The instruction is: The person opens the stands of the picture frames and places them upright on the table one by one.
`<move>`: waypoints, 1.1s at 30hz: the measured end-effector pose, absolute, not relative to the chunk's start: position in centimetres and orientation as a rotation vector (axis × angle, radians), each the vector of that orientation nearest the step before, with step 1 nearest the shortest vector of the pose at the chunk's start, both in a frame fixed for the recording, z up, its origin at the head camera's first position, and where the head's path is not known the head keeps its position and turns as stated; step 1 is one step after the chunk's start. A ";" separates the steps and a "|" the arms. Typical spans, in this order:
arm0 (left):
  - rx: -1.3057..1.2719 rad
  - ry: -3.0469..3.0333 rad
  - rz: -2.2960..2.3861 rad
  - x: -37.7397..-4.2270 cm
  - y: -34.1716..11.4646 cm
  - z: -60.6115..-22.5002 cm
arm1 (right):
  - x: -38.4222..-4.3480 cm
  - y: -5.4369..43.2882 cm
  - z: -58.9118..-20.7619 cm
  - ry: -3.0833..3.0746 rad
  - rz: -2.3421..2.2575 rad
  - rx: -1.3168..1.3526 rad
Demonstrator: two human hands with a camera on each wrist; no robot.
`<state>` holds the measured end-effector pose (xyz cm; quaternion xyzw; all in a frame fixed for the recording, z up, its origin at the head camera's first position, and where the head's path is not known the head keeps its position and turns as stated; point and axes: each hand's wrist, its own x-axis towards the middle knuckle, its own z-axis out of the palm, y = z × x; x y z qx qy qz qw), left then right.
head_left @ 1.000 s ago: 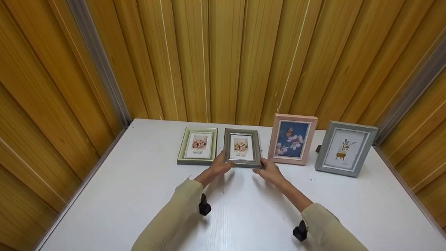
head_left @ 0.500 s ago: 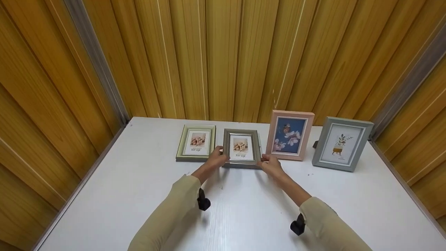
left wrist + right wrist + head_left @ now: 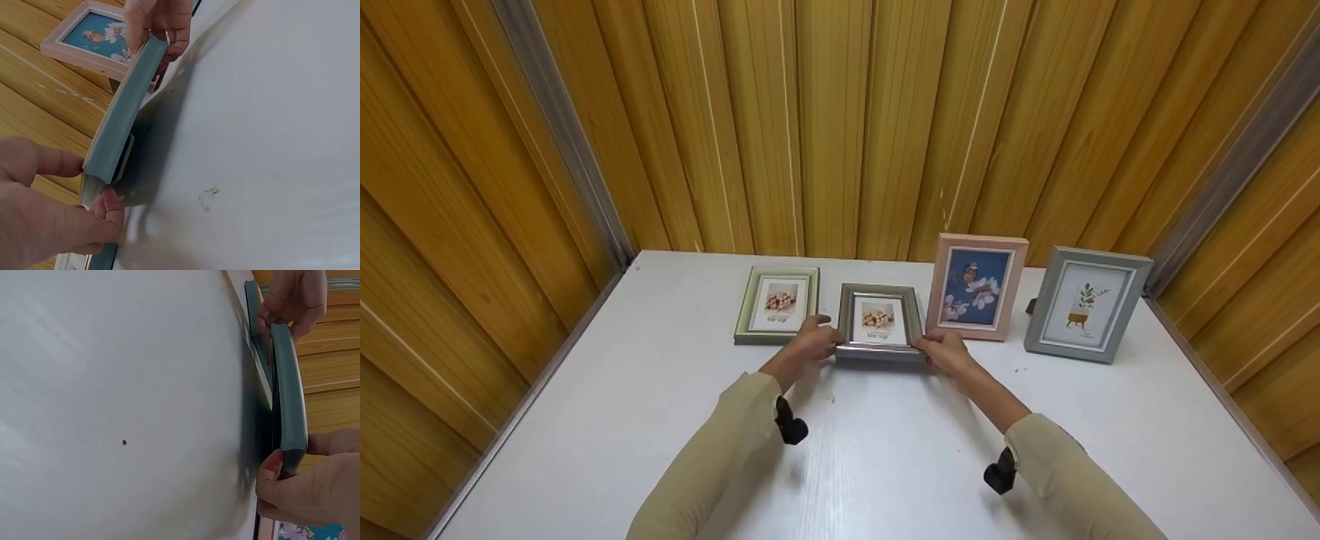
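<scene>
A grey-brown picture frame [image 3: 880,350] with a small flower print lies face up between my hands, its near edge raised off the white table. My left hand [image 3: 804,346] pinches its near left corner, thumb on the face and fingers beneath. At the near right corner my right hand [image 3: 949,352] grips it the same way. In the left wrist view the blue-grey edge [image 3: 121,112] of this frame shows above a dark shadow, part of its back stand behind it. The right wrist view shows the same edge [image 3: 289,388] held at both ends.
Just left lies a light green frame [image 3: 742,322], flat. To the right stand a pink frame [image 3: 936,289] with a blossom picture and a grey-green frame [image 3: 1042,300] with a plant print. A wood-plank wall [image 3: 825,127] rises behind the white table [image 3: 885,465].
Both hands have tightened onto the near corners of the grey-brown frame and lifted its near edge. It has shifted slightly toward me. The other frames stay put while the head view drifts a little.
</scene>
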<state>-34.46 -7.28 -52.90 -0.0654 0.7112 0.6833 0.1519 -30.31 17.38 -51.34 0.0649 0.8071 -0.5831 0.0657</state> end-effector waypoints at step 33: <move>0.184 2.064 2.204 -26.0 -4.6 -45.0 | -27.0 18.9 -50.7 1.964 -1.824 -0.149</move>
